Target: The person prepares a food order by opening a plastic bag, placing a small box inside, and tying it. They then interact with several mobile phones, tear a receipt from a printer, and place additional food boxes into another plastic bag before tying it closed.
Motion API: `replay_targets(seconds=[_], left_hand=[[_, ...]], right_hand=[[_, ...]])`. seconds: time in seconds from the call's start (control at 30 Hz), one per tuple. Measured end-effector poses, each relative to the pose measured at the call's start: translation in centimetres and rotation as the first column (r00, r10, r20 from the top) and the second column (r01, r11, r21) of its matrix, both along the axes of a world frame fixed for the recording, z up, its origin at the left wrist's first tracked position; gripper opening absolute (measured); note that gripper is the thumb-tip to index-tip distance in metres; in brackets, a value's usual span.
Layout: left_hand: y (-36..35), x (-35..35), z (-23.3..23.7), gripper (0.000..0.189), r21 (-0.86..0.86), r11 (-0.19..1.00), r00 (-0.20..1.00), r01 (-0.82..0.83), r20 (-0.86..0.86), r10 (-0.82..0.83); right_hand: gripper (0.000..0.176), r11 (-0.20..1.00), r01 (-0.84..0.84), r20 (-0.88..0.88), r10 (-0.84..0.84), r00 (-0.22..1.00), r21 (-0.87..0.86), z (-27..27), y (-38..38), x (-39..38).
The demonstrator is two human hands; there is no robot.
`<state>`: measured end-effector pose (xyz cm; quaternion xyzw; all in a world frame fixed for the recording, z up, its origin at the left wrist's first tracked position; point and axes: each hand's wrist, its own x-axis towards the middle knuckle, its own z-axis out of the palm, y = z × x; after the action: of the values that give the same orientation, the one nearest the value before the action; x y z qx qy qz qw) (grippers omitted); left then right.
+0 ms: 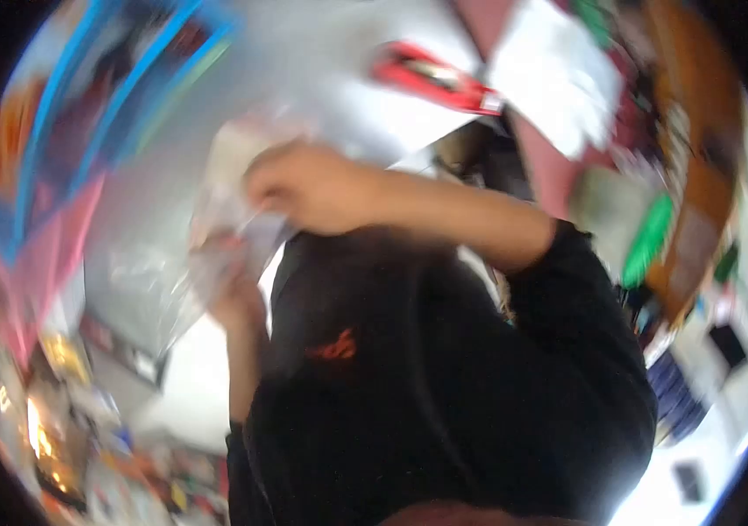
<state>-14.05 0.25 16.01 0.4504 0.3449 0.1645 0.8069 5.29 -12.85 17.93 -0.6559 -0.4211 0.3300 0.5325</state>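
Note:
A clear, crinkled plastic bag (209, 206) is between my hands, with something pale inside or behind it that blur hides. My right hand (304, 187) is closed, its fingers curled at the bag's edge. Lower and to the left, my left hand (235, 294) grips the bag from below, its fingers partly covered by the plastic. More clear plastic (150, 285) lies on the grey surface beside my left hand. Motion smears both hands.
Blue-edged bins (85, 105) and a pink translucent sheet (36, 272) stand at left. A red elongated object (435, 77) lies beyond my right forearm, near white sheets (558, 79). Far right are a green item (648, 241) and brown cardboard (698, 188).

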Motion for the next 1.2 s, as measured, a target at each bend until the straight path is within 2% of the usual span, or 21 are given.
replay_targets(seconds=[0.03,0.07,0.1,0.13,0.23,0.3,0.37,0.43,0.47,0.53,0.63,0.73,0.8,0.83,0.87,0.93,0.97,1.03,1.1,1.17,1.2], left_hand=[[1.0,-0.7,-1.5,0.036,0.034,0.999,0.984,-0.026,-0.177,0.032],[1.1,-0.2,-1.3,0.030,0.187,0.981,0.972,0.045,-0.234,0.000],[0.4,1.4,0.1,0.025,0.438,0.873,0.949,0.216,-0.303,-0.083],[0.6,2.0,0.0,0.025,0.335,0.921,0.967,0.198,-0.221,-0.127],[0.5,3.4,-1.9,0.021,0.237,0.951,0.980,0.200,-0.033,-0.198],[2.8,4.0,1.8,0.019,0.125,0.904,0.891,0.408,0.160,-0.424],[-3.0,3.5,4.7,0.017,0.069,0.808,0.747,0.585,0.341,-0.571],[-8.5,3.0,8.5,0.013,0.141,0.951,0.961,0.275,-0.014,-0.276],[-8.9,3.0,8.3,0.013,0.145,0.946,0.955,0.291,0.015,-0.296],[-9.8,3.4,5.7,0.008,0.178,0.721,0.683,0.669,0.236,-0.692],[-17.1,2.2,6.9,0.006,0.093,0.641,0.596,0.762,0.287,-0.750],[-25.2,-0.1,8.5,0.016,0.048,0.492,0.459,0.869,0.288,-0.840],[-30.9,-0.6,9.3,0.022,0.017,0.392,0.370,0.920,0.291,-0.882],[-33.9,-0.4,8.8,0.027,0.272,0.192,0.138,0.943,0.206,-0.969],[-36.5,-0.1,8.1,0.032,0.493,-0.039,-0.076,0.869,0.055,-0.996],[-41.5,1.0,4.3,0.038,0.868,-0.384,-0.179,0.314,-0.343,-0.922],[-45.0,-0.6,4.8,0.045,0.670,-0.123,-0.160,0.732,-0.006,-0.987],[-49.6,-2.0,10.6,0.048,0.927,-0.174,-0.355,0.333,-0.047,-0.934],[-50.9,-4.0,14.2,0.045,0.904,-0.079,-0.334,0.419,0.073,-0.940],[-51.3,-4.1,14.4,0.043,0.859,0.035,-0.262,0.511,0.195,-0.945],[-50.2,-2.9,13.4,0.042,0.903,-0.096,-0.298,0.419,0.037,-0.954]], right_hand=[[0.007,0.999,-0.037,0.227,0.029,0.973,0.032,0.0,-0.5,-0.3],[0.011,0.992,-0.002,0.276,0.038,0.960,-0.127,0.7,-0.8,-1.3],[0.014,0.996,0.019,0.394,0.016,0.919,-0.085,0.2,-1.5,-1.9],[0.016,0.968,0.039,0.476,0.086,0.875,-0.247,-0.3,-1.3,-3.0],[0.017,0.963,0.228,0.736,-0.048,0.675,-0.146,-1.6,-2.7,-5.8],[0.017,0.935,0.332,0.805,-0.097,0.585,-0.129,0.7,-0.8,-7.2],[0.022,0.870,0.421,0.633,-0.178,0.754,-0.256,1.4,-4.8,-8.9],[0.022,0.795,0.513,0.601,-0.246,0.760,-0.323,3.8,-8.3,-10.0],[0.023,0.726,0.552,0.534,-0.299,0.791,-0.411,5.0,-10.3,-11.1],[0.023,0.640,0.684,0.579,-0.426,0.695,-0.350,5.1,-13.9,-13.0],[0.032,0.429,0.891,0.650,-0.636,0.415,-0.149,5.0,-21.4,-17.3],[0.043,0.421,0.895,0.601,-0.757,0.256,0.149,7.2,-28.8,-23.4],[0.046,0.328,0.940,0.664,-0.723,0.190,0.089,7.1,-31.6,-26.7],[0.049,0.238,0.971,0.716,-0.682,0.148,0.026,6.5,-33.2,-27.8],[0.047,0.102,0.995,0.631,-0.771,0.088,-0.014,3.6,-35.3,-27.6],[0.040,-0.013,0.995,0.452,-0.891,0.032,-0.096,3.5,-41.1,-29.1],[0.034,-0.035,0.993,0.442,-0.897,0.018,-0.112,2.1,-43.8,-29.3],[0.018,-0.115,0.991,0.487,-0.871,-0.065,-0.073,5.9,-48.9,-31.7],[0.010,-0.420,0.900,0.700,-0.608,-0.375,0.117,3.3,-52.9,-33.2],[0.015,-0.384,0.905,0.655,-0.639,-0.403,0.182,-0.5,-58.9,-33.8],[0.017,-0.458,0.869,0.603,-0.645,-0.470,0.188,1.1,-59.6,-34.3]])
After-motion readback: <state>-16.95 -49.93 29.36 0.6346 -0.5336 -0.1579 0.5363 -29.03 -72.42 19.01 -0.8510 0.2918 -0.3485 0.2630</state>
